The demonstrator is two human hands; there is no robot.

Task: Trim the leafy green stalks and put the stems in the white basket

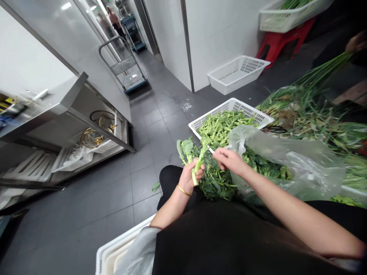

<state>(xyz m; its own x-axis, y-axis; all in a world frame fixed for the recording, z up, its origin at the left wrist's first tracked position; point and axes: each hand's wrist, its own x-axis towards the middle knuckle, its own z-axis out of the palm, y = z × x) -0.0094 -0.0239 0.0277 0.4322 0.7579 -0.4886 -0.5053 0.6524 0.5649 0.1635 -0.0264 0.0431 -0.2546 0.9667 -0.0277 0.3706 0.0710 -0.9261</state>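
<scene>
In my left hand (187,178) is a thick pale-green stalk of Chinese broccoli (197,170), its cut end pointing down and leaves at the top. My right hand (228,159) is closed around a small knife (211,149); only a short piece of its blade shows, close to the stalk's upper part. Just beyond, a white basket (249,107) holds trimmed green stalks (223,124). Dark leaves (216,177) are heaped below my hands. Beside them, more greens lie inside a clear plastic bag (266,139), partly behind my right forearm.
At right, another person's hand (357,42) grips long spring onions (323,72) above a spread pile. A white basket (225,87) and a red stool (286,38) stand by the wall. Left are a steel counter (73,91) and a trolley (134,82). Near my left elbow is a white bin (114,248).
</scene>
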